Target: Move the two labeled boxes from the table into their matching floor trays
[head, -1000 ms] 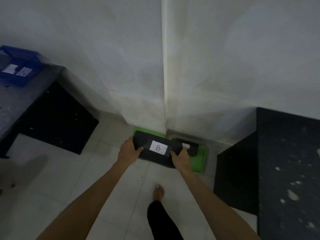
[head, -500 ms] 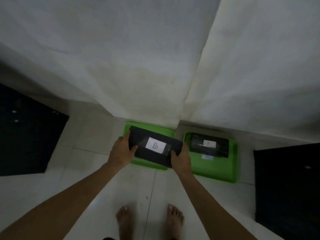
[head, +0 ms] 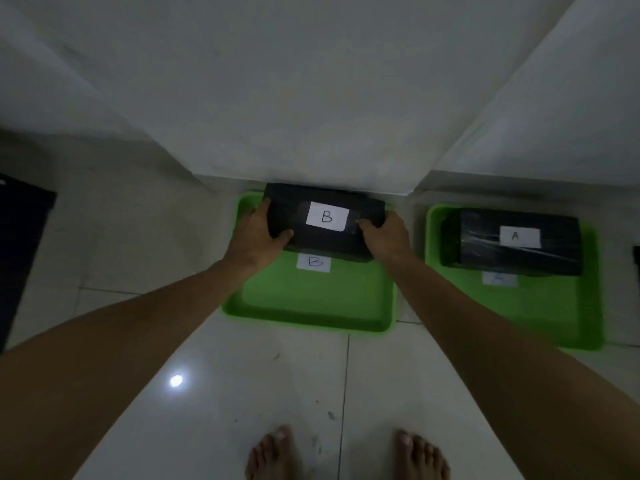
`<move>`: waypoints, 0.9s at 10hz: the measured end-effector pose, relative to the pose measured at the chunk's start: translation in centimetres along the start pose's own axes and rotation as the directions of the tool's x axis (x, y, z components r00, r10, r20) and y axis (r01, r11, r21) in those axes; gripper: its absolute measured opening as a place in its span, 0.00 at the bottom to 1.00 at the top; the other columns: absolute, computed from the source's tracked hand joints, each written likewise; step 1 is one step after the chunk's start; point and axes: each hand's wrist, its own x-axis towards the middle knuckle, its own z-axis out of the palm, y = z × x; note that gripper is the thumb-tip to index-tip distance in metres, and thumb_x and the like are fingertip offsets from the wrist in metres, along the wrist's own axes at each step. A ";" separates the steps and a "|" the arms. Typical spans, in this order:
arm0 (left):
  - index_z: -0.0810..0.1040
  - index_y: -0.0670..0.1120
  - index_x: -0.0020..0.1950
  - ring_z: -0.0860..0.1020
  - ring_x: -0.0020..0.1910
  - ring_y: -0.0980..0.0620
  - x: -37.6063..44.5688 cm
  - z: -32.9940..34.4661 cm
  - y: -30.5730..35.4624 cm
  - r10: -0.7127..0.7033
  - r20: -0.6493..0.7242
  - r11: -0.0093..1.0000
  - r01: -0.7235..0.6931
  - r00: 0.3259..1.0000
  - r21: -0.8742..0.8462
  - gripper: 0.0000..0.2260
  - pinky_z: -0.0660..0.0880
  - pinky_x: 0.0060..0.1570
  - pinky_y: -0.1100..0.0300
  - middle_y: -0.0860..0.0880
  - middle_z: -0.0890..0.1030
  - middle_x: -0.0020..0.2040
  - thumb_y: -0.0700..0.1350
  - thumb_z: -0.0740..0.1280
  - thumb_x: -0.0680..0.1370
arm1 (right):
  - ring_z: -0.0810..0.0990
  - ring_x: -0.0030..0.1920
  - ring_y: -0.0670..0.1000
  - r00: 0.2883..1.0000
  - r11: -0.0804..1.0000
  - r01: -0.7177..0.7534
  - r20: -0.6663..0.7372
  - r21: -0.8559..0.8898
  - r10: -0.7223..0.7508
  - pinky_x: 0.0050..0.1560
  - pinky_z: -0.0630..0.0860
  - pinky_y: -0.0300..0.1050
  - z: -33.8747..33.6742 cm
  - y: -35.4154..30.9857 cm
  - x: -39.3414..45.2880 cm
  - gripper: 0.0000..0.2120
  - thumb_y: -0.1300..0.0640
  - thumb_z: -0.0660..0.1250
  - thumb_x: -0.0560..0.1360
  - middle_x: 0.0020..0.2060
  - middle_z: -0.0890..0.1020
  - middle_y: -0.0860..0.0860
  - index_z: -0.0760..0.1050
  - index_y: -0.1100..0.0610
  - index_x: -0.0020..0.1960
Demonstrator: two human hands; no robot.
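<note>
I hold a black box with a white "B" label [head: 325, 220] at both short ends: my left hand [head: 258, 237] grips its left end, my right hand [head: 386, 235] its right end. The box sits low over the far part of a green floor tray [head: 311, 306] that carries its own "B" label [head: 313, 263]; whether it rests on the tray I cannot tell. To the right, a second black box marked "A" [head: 519, 242] lies in another green tray [head: 540, 313], partly covering that tray's "A" label.
Both trays sit on the pale tiled floor against a white wall corner [head: 420, 181]. Dark furniture edges show at the far left [head: 20, 244] and far right [head: 636, 259]. My bare feet [head: 346, 455] stand on the tiles just before the trays.
My view has tilted down and closed in on the trays. Both hands have lowered the "B" box over the left tray, keeping their grip on its ends.
</note>
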 end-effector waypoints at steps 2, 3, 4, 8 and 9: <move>0.60 0.44 0.79 0.73 0.67 0.40 0.4 1.1 -1.2 0.014 0.008 1.000 -0.014 1.000 -0.009 0.35 0.69 0.66 0.53 0.39 0.73 0.70 0.44 0.72 0.75 | 0.79 0.61 0.59 0.999 1.000 -0.012 -0.030 0.008 0.012 0.53 0.74 0.45 1.3 0.2 1.1 0.22 0.55 0.68 0.78 0.63 0.79 0.58 0.70 0.61 0.69; 0.61 0.45 0.78 0.73 0.67 0.40 0.5 1.3 -1.5 0.021 0.004 1.000 -0.021 1.000 0.007 0.35 0.70 0.67 0.50 0.39 0.73 0.69 0.44 0.73 0.75 | 0.79 0.60 0.59 1.000 1.000 -0.019 -0.020 0.006 0.019 0.55 0.76 0.47 1.5 0.1 1.4 0.23 0.53 0.68 0.78 0.63 0.78 0.58 0.69 0.61 0.70; 0.58 0.48 0.79 0.73 0.66 0.40 0.4 1.1 -1.6 0.012 0.047 0.999 -0.014 0.999 0.036 0.36 0.72 0.66 0.48 0.40 0.72 0.70 0.44 0.72 0.75 | 0.78 0.62 0.60 0.999 0.999 -0.034 0.015 -0.026 0.034 0.56 0.75 0.49 1.4 0.1 1.3 0.24 0.53 0.68 0.78 0.64 0.78 0.59 0.67 0.61 0.69; 0.61 0.46 0.77 0.68 0.71 0.41 -4.7 -6.3 4.9 0.119 0.094 0.960 -0.139 0.988 0.242 0.32 0.71 0.65 0.45 0.41 0.67 0.73 0.50 0.69 0.77 | 0.73 0.45 0.51 0.986 0.961 0.163 0.067 -0.222 -0.152 0.44 0.67 0.41 -4.2 -4.2 -6.7 0.14 0.54 0.66 0.78 0.50 0.79 0.55 0.76 0.61 0.60; 0.65 0.45 0.75 0.69 0.70 0.42 -8.3 -10.3 7.8 0.134 0.098 0.958 -0.154 0.986 0.242 0.29 0.71 0.65 0.48 0.40 0.71 0.71 0.51 0.69 0.76 | 0.76 0.42 0.54 0.970 0.935 0.219 0.162 -0.279 -0.179 0.43 0.69 0.43 -8.2 -6.8 -11.7 0.09 0.54 0.65 0.78 0.40 0.77 0.55 0.77 0.60 0.45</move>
